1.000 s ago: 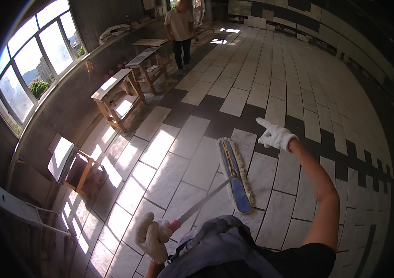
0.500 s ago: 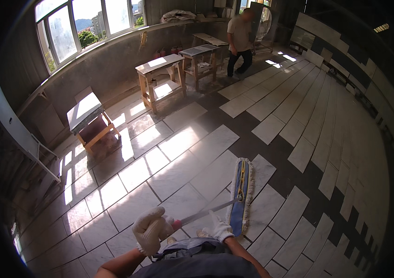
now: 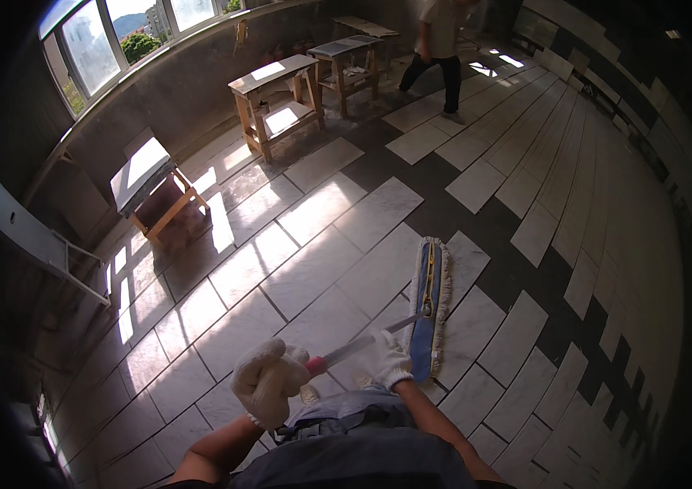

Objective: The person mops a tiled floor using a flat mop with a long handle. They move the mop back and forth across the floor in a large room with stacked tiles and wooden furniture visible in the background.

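A flat dust mop lies on pale marble-look tiles in front of me, its long blue head [image 3: 421,346] fringed in white and fitted with a yellow frame piece. From the head a grey metal handle [image 3: 354,349] runs back to a red grip. My left hand [image 3: 268,379], in a white knitted glove, is closed around the grip end. Lower on the shaft is my right hand [image 3: 388,360], gloved alike, its fingers curled onto the handle and slightly blurred. My shoes show partly behind the handle.
Wooden work stands [image 3: 276,102] line the window wall, with a low one [image 3: 150,183] at left. A white panel [image 3: 20,216] on legs leans at far left. Dark tile strips [image 3: 517,293] cross the floor. Another person [image 3: 441,57] is walking at the back.
My right hand's fingers, stretched out beside the shaft before, now close onto it. The view has tipped downward; the mop head keeps about its place on the tiles. The other person has stepped right.
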`<move>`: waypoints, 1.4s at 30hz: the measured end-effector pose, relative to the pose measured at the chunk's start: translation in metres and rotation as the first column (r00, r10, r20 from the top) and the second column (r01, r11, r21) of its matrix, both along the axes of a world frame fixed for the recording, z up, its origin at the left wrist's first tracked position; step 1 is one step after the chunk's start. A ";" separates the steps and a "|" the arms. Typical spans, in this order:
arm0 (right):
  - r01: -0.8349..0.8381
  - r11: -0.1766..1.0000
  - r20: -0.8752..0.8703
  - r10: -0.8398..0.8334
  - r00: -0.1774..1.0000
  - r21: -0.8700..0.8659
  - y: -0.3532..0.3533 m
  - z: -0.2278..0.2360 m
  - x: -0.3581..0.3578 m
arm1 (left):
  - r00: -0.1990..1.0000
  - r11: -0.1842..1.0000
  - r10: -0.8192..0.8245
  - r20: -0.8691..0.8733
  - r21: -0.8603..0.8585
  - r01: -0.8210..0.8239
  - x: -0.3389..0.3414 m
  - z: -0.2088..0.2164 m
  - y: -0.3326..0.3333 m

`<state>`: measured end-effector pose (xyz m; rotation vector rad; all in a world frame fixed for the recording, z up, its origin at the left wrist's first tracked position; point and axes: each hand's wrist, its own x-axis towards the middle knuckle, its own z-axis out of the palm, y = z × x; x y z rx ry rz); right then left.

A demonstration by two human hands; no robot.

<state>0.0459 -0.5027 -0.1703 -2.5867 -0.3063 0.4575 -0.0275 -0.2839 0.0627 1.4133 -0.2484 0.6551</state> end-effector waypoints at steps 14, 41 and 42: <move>-0.381 0.892 0.122 0.361 0.924 0.244 0.011 -0.105 0.054 | 0.857 0.996 0.083 -0.508 0.069 -0.056 -0.081 -0.033 0.011; -0.871 0.332 -0.246 0.935 0.254 0.362 0.514 -0.025 -0.305 | 0.151 0.165 0.979 -0.133 0.095 -0.982 -0.435 0.084 0.345; -0.848 0.389 -0.233 0.918 0.323 0.360 0.504 -0.026 -0.306 | 0.198 0.223 0.971 -0.131 0.226 -0.948 -0.438 0.089 0.343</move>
